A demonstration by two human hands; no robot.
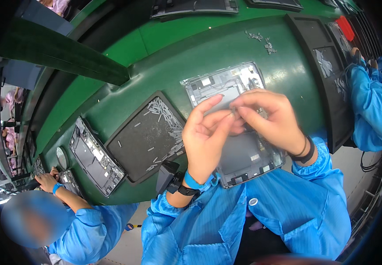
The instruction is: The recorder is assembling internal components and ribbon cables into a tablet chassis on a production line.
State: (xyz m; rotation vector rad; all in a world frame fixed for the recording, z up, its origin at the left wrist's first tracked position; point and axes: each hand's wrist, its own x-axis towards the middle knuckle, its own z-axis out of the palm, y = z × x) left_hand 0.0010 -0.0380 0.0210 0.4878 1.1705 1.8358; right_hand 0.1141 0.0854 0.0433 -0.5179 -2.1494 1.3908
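My left hand and my right hand meet above an opened laptop casing. Thumbs and fingers of both hands pinch together around a tiny greyish thing, too small to name and partly covered by the fingertips. The left index finger arches up, away from the pinch. Beneath the hands, the dark grey casing lies with its inside up, showing cables and small boards near its far edge; my hands hide its middle. A wristband circles each wrist.
Left of the casing, a black tray holds many loose grey strips. Another opened casing lies beyond it. Small grey pieces are scattered at the back. A long black tray stands right. Co-workers in blue sit on both sides.
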